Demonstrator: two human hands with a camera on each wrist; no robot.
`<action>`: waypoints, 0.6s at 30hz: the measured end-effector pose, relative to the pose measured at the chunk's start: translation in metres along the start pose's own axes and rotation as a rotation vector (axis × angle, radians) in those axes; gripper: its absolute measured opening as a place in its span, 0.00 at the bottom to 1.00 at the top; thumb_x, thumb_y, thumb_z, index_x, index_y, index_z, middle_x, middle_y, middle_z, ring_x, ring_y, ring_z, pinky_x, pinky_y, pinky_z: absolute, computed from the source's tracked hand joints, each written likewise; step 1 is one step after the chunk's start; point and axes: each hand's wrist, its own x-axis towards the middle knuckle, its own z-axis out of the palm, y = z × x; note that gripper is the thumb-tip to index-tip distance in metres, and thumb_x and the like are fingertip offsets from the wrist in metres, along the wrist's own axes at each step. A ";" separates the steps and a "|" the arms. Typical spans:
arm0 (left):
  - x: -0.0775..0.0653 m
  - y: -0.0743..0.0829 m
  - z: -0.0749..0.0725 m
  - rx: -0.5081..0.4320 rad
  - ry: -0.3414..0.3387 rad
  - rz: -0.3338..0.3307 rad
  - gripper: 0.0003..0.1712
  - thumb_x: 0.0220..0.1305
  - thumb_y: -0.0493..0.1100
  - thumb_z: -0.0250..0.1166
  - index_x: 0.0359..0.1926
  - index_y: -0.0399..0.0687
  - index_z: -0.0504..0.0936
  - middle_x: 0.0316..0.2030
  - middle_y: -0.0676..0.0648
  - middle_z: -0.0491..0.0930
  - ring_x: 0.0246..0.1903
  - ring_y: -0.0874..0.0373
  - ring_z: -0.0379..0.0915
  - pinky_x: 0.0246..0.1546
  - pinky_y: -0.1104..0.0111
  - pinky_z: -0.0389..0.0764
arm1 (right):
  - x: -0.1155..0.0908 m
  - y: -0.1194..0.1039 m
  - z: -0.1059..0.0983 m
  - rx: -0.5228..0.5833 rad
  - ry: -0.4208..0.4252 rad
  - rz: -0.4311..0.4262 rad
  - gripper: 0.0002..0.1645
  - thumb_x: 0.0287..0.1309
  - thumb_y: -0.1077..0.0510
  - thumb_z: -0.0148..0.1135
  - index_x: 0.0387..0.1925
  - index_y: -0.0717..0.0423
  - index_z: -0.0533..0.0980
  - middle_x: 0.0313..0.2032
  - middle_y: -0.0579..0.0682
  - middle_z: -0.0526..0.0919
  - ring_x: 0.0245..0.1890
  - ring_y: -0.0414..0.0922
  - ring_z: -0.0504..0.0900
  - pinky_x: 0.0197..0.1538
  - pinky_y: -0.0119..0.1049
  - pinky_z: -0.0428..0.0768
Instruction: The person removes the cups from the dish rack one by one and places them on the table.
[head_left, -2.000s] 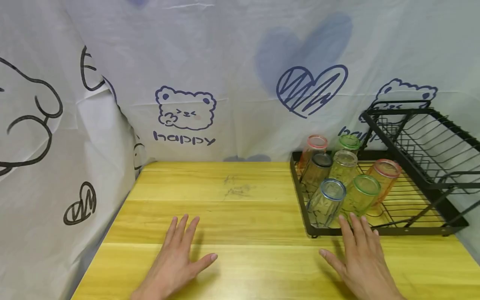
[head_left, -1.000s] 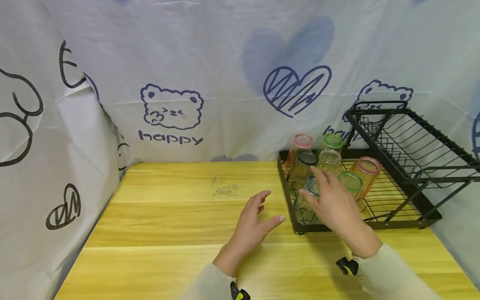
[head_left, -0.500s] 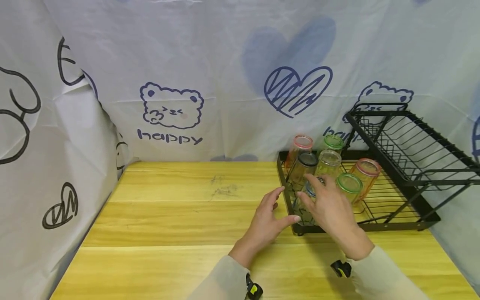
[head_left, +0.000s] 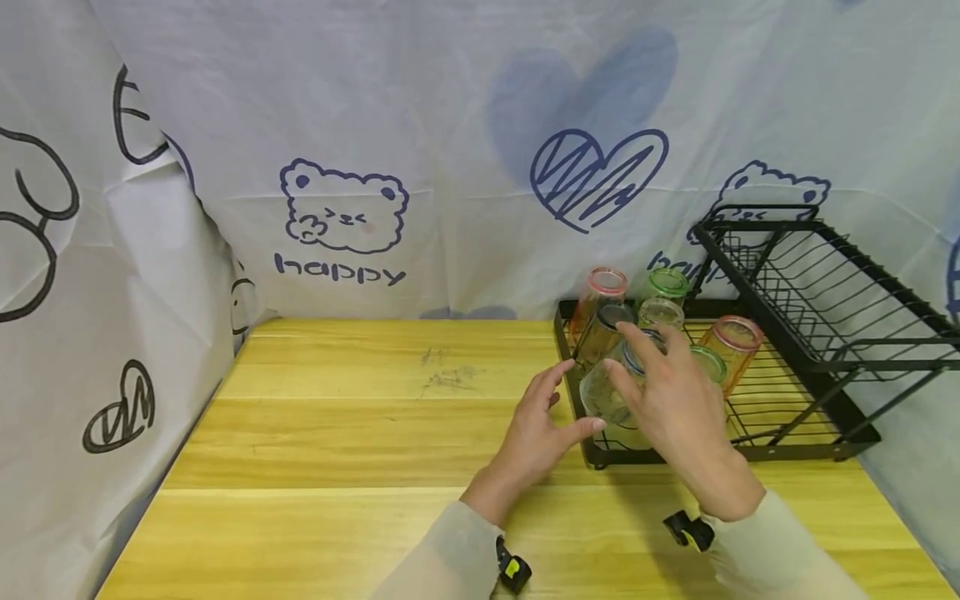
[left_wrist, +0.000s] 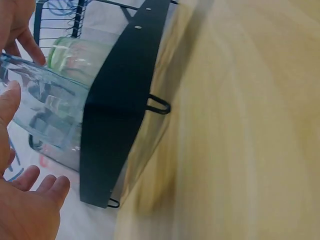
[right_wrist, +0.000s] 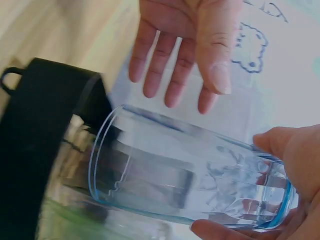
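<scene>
My right hand (head_left: 678,408) grips a clear glass tumbler (head_left: 602,395) with a blue-tinted base, fingers and thumb round the base end. In the right wrist view the tumbler (right_wrist: 150,165) is tilted, its mouth pointing away from the palm, beside the rack's black edge. My left hand (head_left: 536,437) waits at the rack's left front corner, thumb and fingers spread toward the tumbler's mouth end. A gap shows between those fingers and the glass in the right wrist view. Close behind stands an upside-down tumbler with a dark base (head_left: 597,340).
The black two-tier dish rack (head_left: 802,452) stands at the table's right. Several upturned tumblers share its lower tier, among them a pink one (head_left: 733,346) and a green-based one (head_left: 709,364). A printed white cloth (head_left: 465,150) hangs behind the wooden table (head_left: 337,450).
Both hands have come from the table's front to the rack's left front corner. The right hand has taken hold of the blue-based tumbler, which is now raised and tilted.
</scene>
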 end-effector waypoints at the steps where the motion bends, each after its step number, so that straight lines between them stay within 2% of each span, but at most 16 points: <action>1: 0.000 0.002 -0.002 -0.003 0.007 0.007 0.50 0.64 0.53 0.77 0.81 0.67 0.60 0.80 0.52 0.59 0.77 0.42 0.61 0.74 0.47 0.70 | 0.001 -0.002 -0.003 0.004 0.029 -0.010 0.32 0.69 0.48 0.70 0.70 0.51 0.76 0.62 0.74 0.75 0.16 0.54 0.76 0.12 0.43 0.72; 5: 0.000 0.007 -0.012 -0.039 0.033 0.034 0.49 0.65 0.54 0.77 0.81 0.68 0.61 0.80 0.52 0.59 0.76 0.41 0.62 0.75 0.48 0.69 | 0.005 -0.008 -0.008 0.057 0.136 -0.041 0.32 0.67 0.50 0.72 0.69 0.52 0.77 0.63 0.73 0.75 0.15 0.52 0.75 0.13 0.42 0.71; 10: -0.003 0.009 -0.026 -0.078 0.063 0.068 0.47 0.66 0.52 0.76 0.80 0.72 0.62 0.79 0.54 0.60 0.76 0.45 0.62 0.76 0.49 0.67 | 0.006 -0.019 -0.005 0.207 0.213 -0.007 0.31 0.67 0.54 0.72 0.69 0.51 0.78 0.64 0.72 0.75 0.29 0.60 0.82 0.25 0.56 0.81; 12: -0.004 0.008 -0.032 -0.087 0.074 0.077 0.47 0.65 0.50 0.77 0.79 0.72 0.63 0.78 0.54 0.61 0.77 0.47 0.60 0.77 0.50 0.66 | 0.004 -0.024 -0.002 0.284 0.214 0.029 0.30 0.68 0.55 0.71 0.70 0.51 0.78 0.64 0.71 0.75 0.40 0.63 0.82 0.33 0.59 0.82; 14: -0.005 0.007 -0.037 -0.100 0.079 0.080 0.47 0.65 0.49 0.77 0.79 0.72 0.63 0.78 0.53 0.61 0.78 0.48 0.58 0.78 0.51 0.65 | 0.002 -0.027 0.001 0.350 0.201 0.073 0.29 0.70 0.55 0.69 0.70 0.50 0.77 0.65 0.69 0.74 0.46 0.63 0.81 0.38 0.61 0.82; 18: -0.011 0.004 -0.048 -0.132 0.076 0.047 0.49 0.63 0.50 0.78 0.79 0.73 0.62 0.79 0.54 0.59 0.79 0.49 0.55 0.78 0.52 0.65 | -0.004 -0.033 0.008 0.432 0.162 0.153 0.28 0.72 0.54 0.66 0.71 0.50 0.77 0.65 0.67 0.75 0.48 0.63 0.82 0.42 0.62 0.81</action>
